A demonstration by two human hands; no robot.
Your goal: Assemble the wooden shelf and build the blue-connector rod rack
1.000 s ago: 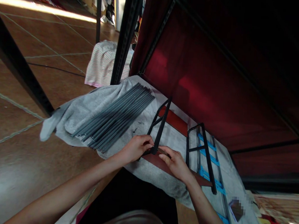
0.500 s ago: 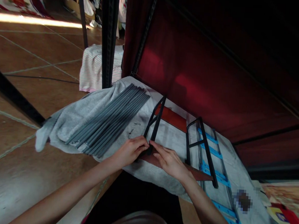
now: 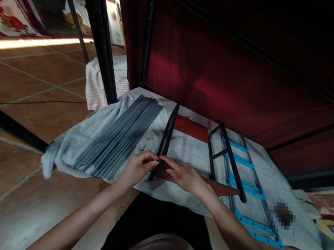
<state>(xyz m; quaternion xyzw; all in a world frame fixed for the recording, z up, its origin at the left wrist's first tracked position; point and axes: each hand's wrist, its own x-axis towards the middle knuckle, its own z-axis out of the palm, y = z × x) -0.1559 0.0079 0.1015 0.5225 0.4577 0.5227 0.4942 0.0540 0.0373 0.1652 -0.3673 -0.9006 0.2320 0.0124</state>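
Observation:
My left hand (image 3: 141, 167) is closed in a pinch beside the lower end of a black metal frame (image 3: 170, 132). What its fingertips hold is too small to make out. Across that same bar lies my right hand (image 3: 185, 175), gripping the frame, its index fingertip close to the left fingers. Under the right hand runs a red-brown board (image 3: 222, 188), reaching to a second black frame (image 3: 234, 167). Farther back, an orange-red panel (image 3: 192, 127) spans between the two frames. Small metal fasteners (image 3: 149, 139) lie on the cloth left of the frame.
Grey tubes (image 3: 121, 137) lie bundled on the grey cloth (image 3: 72, 138) at left. Blue brackets with dark rods (image 3: 248, 186) lie at right. Black metal posts (image 3: 100, 41) and a dark red fabric wall (image 3: 215, 79) stand around the work surface.
The view has turned slightly. The left black frame now stands more edge-on, its bars closer together in view. Both hands stay at its lower end, with the left fingers slightly lower.

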